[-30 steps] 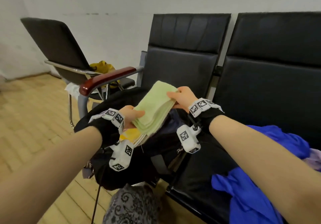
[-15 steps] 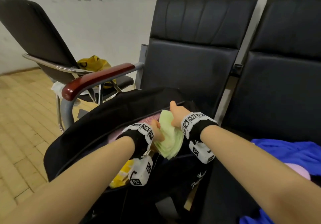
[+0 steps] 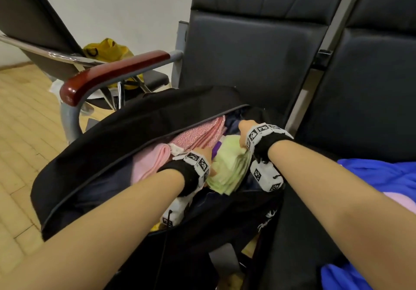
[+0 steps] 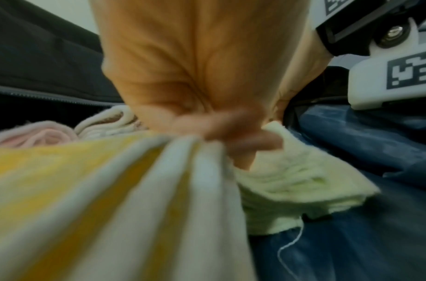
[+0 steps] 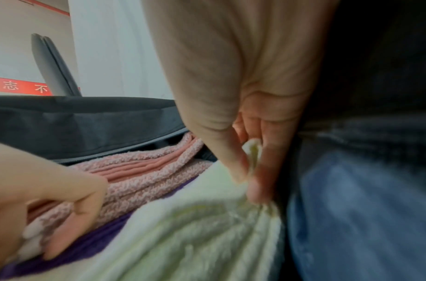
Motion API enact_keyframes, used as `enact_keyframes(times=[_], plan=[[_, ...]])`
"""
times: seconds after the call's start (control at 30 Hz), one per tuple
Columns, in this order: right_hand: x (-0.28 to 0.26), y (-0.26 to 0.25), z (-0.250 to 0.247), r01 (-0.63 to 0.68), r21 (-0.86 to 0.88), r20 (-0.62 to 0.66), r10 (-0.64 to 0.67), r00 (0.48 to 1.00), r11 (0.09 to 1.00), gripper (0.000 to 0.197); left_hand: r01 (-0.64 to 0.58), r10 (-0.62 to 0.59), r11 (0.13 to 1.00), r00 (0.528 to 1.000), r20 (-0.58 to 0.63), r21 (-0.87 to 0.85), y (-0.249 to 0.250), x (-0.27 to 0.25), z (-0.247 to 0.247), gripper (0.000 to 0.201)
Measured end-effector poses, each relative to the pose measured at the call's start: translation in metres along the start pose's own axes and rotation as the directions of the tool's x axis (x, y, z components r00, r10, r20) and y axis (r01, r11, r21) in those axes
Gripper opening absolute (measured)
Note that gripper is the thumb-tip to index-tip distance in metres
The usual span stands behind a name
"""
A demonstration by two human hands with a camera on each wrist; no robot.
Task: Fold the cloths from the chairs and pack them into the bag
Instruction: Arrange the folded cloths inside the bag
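The open black bag (image 3: 135, 127) lies on the left chair seat. Both hands are down in its opening with the folded light green cloth (image 3: 229, 166) between them. My right hand (image 3: 244, 132) pinches the cloth's far corner between thumb and fingers, shown close up in the right wrist view (image 5: 247, 171). My left hand (image 3: 206, 154) has its fingers curled at the cloth's left edge (image 4: 291, 180), beside a purple cloth (image 5: 98, 237). Folded pink cloths (image 3: 198, 132) lie packed to the left. A yellow-and-white striped cloth (image 4: 86, 190) sits under my left wrist.
A blue cloth (image 3: 382, 177) and a pale pink one (image 3: 405, 202) lie on the right chair seat. A red-brown armrest (image 3: 112, 71) runs along the bag's left side. Beyond it a separate chair carries a yellow bag (image 3: 108, 51). Wooden floor lies to the left.
Both hands have carried the green cloth from above the bag down into its opening. The view has closed in and tilted down on the bag.
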State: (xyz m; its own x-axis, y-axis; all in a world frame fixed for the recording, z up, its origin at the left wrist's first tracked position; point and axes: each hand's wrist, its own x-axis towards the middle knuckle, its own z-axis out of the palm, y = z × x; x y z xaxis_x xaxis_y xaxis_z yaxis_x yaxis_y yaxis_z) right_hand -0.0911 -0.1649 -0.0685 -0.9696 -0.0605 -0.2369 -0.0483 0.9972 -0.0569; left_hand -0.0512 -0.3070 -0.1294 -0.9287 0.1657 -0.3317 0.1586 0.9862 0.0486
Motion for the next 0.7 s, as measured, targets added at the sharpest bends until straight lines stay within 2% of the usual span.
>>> enact_keyframes(times=[0.1,0.17,0.23,0.3,0.37,0.47,0.57,0.67,0.7], plan=[[0.003,0.001,-0.001,-0.008,-0.026,-0.019,0.007,1.000,1.000,0.028,-0.011,0.011,1.000,0.998,-0.062,-0.005,-0.001,-0.003,0.002,0.046],[0.005,-0.001,0.002,-0.019,-0.021,-0.042,0.018,0.999,1.000,0.018,-0.069,0.064,0.995,0.994,-0.084,-0.065,0.003,-0.008,-0.006,0.043],[0.007,-0.003,0.003,-0.017,0.018,-0.085,0.019,0.996,1.000,0.008,-0.156,0.144,0.980,0.985,-0.096,-0.126,0.006,-0.011,-0.010,0.054],[0.008,-0.003,0.003,-0.021,0.050,-0.128,0.027,0.991,0.999,0.010,-0.233,0.227,0.967,0.972,-0.064,-0.105,0.013,-0.010,-0.009,0.072],[0.009,-0.002,0.003,-0.037,0.085,-0.126,0.047,0.991,0.996,0.006,-0.286,0.285,0.957,0.958,-0.023,-0.055,0.020,-0.009,-0.006,0.075],[0.014,0.004,0.007,-0.067,0.113,-0.025,0.070,0.997,0.991,0.003,-0.287,0.288,0.957,0.957,0.029,-0.039,0.023,-0.006,0.001,0.075],[0.015,0.002,0.004,-0.061,0.141,0.061,0.053,0.997,0.988,0.015,-0.273,0.275,0.961,0.960,0.060,-0.032,0.024,-0.007,0.004,0.078],[0.012,0.000,-0.001,-0.053,0.095,0.116,0.042,0.992,0.994,0.043,-0.256,0.260,0.965,0.960,0.106,-0.047,0.025,-0.014,0.001,0.075],[0.007,0.000,-0.003,-0.041,0.081,0.115,0.031,0.993,0.996,0.046,-0.252,0.259,0.965,0.960,0.109,-0.067,0.025,-0.017,-0.003,0.074]])
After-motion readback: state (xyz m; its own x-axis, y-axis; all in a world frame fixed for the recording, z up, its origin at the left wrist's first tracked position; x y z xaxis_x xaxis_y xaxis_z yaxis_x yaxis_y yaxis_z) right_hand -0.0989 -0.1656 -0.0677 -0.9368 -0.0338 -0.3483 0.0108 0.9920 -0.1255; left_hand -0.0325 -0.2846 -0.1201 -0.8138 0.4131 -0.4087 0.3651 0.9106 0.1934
